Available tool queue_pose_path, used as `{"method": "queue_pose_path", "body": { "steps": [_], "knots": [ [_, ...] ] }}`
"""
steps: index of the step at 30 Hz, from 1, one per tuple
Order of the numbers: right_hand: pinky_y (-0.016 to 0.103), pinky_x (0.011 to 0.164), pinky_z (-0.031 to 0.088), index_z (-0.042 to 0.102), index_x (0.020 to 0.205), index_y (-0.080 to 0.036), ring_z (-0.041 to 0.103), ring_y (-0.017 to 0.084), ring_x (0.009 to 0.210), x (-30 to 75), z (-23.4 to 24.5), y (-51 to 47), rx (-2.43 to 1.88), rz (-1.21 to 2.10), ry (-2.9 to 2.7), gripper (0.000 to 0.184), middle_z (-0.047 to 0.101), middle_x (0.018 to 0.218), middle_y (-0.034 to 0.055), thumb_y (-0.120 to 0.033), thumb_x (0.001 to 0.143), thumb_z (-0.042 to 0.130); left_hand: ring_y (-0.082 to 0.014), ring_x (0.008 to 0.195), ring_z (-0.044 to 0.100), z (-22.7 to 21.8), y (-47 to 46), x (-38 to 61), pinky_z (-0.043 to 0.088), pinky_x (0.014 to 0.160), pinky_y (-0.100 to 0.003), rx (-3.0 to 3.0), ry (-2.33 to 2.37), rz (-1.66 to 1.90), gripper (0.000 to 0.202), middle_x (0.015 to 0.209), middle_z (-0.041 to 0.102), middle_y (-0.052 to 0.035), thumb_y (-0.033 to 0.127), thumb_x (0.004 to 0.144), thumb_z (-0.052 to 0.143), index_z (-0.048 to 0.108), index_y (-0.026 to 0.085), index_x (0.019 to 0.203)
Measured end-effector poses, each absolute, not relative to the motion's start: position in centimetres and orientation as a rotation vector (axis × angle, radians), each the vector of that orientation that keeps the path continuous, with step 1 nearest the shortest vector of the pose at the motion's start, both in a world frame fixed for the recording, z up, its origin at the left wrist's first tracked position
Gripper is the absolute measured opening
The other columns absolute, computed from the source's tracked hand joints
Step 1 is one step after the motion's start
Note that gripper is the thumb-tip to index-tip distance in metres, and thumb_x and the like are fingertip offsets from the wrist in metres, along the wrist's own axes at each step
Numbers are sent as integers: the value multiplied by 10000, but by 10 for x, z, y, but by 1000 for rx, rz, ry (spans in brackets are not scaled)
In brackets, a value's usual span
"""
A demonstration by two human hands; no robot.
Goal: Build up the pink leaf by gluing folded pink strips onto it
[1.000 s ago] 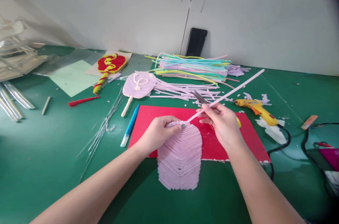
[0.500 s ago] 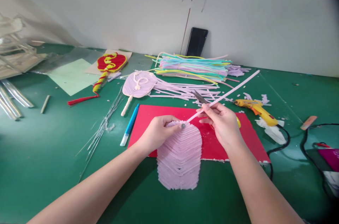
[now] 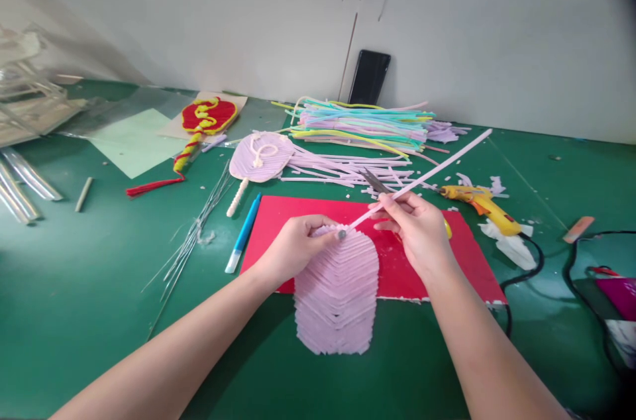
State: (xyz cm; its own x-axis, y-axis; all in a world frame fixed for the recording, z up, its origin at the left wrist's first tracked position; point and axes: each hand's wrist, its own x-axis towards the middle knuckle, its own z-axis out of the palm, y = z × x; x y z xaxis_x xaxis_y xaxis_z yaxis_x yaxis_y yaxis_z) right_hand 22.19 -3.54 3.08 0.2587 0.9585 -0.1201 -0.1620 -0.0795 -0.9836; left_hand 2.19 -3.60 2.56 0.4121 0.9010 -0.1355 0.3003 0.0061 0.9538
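My left hand (image 3: 301, 244) pinches the top edge of a lilac panel (image 3: 338, 307) made of slanted pipe cleaners in a V pattern. One end of a long pale lilac pipe cleaner (image 3: 442, 170) meets the panel's top at my left thumb. Between the thumb and fingers of my right hand (image 3: 417, 228), that pipe cleaner slopes up to the right. Scissors (image 3: 375, 181) also sit in the right hand: their dark blades point up-left past the fingers, and a bit of yellow handle shows behind the hand. The panel's upper part lies over a red board (image 3: 442, 274); its lower part extends past the near edge.
Behind the board lie a lilac fan (image 3: 263, 156), loose lilac pipe cleaners (image 3: 332, 171) and a coloured bundle (image 3: 362, 125). A yellow glue gun (image 3: 484, 208) with a black cable is right. A blue pen (image 3: 243, 234), wires (image 3: 193, 241) and a red-yellow fan (image 3: 209, 116) are left.
Almost nothing differs. The pipe cleaner's free end has shifted very slightly up and right; both hands keep their hold.
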Motion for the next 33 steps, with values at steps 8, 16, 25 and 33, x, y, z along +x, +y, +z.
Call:
{"method": "queue_pose_path", "body": {
  "steps": [8,16,25,33],
  "knots": [
    [185,446,542,629,720,-163,674,144,555,216,37,-38,-1314,1117,-844,285,704,657,21,-372,613,790,-203,855,631,28,-33,21,466,729,-262,1537,1067,639,328,921,706,-39,473,810,558,687,178,877],
    [211,482,565,642,746,-168,685,154,588,221,33,-36,-1328,1126,-880,290,717,701,27,-390,623,782,-197,865,616,30,-32,21,471,742,-278,1508,1105,633,341,994,675,-65,418,824,539,637,164,1030],
    [205,470,559,640,725,-166,676,149,572,218,34,-36,-1335,1108,-869,296,705,669,25,-387,601,793,-190,878,611,31,-33,22,460,756,-276,1507,1120,645,285,1001,666,-55,295,831,476,624,161,1034],
    [215,484,570,630,718,-165,674,148,570,215,36,-38,-1329,1110,-883,285,706,671,25,-385,619,781,-174,811,618,32,-34,23,463,724,-263,1474,1143,651,279,888,677,-32,251,806,484,632,163,1027]
  ]
}}
